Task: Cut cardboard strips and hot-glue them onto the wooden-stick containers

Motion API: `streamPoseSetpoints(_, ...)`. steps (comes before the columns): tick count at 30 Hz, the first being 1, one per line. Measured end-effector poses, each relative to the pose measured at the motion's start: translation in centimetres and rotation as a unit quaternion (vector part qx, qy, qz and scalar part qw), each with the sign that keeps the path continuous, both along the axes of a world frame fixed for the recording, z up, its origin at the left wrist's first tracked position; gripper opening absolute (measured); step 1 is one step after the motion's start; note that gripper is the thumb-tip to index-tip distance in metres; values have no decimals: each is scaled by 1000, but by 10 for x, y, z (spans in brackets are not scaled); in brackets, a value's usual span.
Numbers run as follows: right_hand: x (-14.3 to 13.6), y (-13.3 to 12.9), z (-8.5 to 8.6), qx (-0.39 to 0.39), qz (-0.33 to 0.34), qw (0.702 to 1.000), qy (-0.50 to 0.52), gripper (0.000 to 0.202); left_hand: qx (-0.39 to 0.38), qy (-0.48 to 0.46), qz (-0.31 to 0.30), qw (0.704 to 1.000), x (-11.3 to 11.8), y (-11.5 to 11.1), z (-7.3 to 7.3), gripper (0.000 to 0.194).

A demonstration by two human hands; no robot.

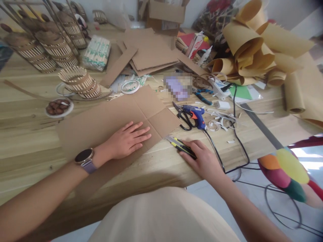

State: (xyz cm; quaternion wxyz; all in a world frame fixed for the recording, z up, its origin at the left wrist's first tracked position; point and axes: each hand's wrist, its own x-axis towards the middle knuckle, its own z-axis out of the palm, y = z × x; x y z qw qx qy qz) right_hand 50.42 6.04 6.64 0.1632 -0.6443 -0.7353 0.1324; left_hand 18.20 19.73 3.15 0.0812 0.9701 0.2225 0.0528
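Observation:
A flat brown cardboard sheet (108,124) with crease lines lies across the wooden table near its front edge. My left hand (130,140), with a watch on the wrist, rests flat on it, fingers spread. To the right, my right hand (202,156) is closed around a yellow and black utility knife (180,144). The knife's blade points left and touches or nearly touches the sheet's right corner. Just beyond the knife lie black-handled scissors (186,119) and a blue glue gun (198,116) with a black cord.
Wooden slatted baskets (54,45) stand at the back left, near a bowl of nuts (59,107). Stacked cardboard (151,50) lies at the back. Brown paper rolls (247,43) fill the back right. Blue-handled pliers (203,95) and a metal ruler (262,126) lie right.

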Motion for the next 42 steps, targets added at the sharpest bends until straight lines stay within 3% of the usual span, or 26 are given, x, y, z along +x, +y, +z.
streamPoseSetpoints(9,-12,-3,-9,15,-12,1000,-10,39,10,-6,-2,1000,1,0,1,53)
streamPoseSetpoints(35,-34,-21,-5,28,31,999,-28,39,-17,-5,18,1000,3,0,6,50)
streamPoseSetpoints(42,-51,-23,-6,28,35,999,-30,38,-17,-7,14,1000,3,0,6,53)
